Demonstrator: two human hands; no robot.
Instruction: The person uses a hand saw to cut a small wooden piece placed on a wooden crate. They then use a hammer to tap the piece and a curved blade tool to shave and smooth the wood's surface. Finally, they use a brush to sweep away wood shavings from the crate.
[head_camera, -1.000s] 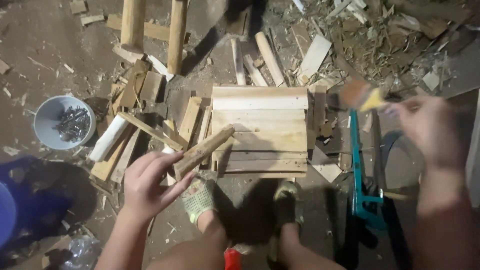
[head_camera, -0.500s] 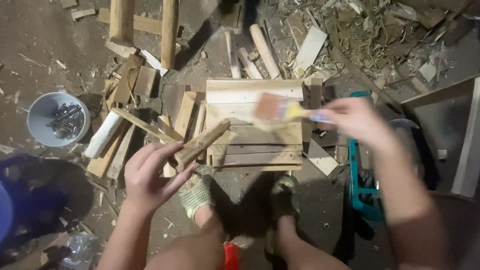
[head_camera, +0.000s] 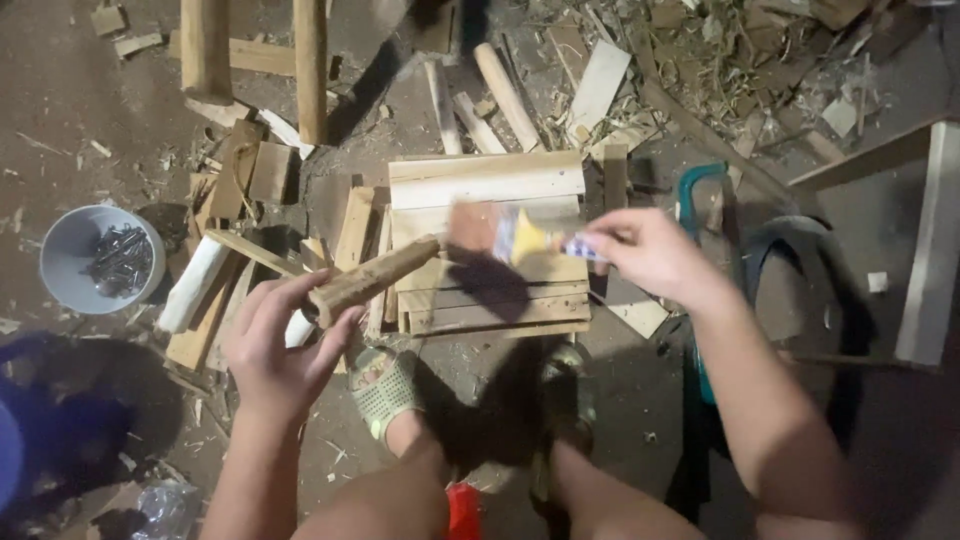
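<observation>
My left hand (head_camera: 275, 345) grips the near end of a short rough wooden stick (head_camera: 375, 278), which points up and right over a small slatted wooden panel (head_camera: 490, 180) lying on the dirt floor. My right hand (head_camera: 650, 255) holds a flat paintbrush (head_camera: 505, 232) by its handle, with the brown bristles pointing left, hovering blurred above the panel just right of the stick's far end. My two feet in sandals (head_camera: 385, 385) rest on the ground at the panel's near edge.
A white bucket of nails (head_camera: 100, 258) stands at the left. Wood offcuts (head_camera: 225, 190), sticks and shavings litter the floor around the panel. A teal-framed saw (head_camera: 695, 195) lies to the right, next to a pale wooden frame (head_camera: 920, 250). Something blue sits at the bottom left.
My right hand has carried the paintbrush from the far right, near the saw, leftward over the panel towards the stick. My left hand has kept hold of the stick.
</observation>
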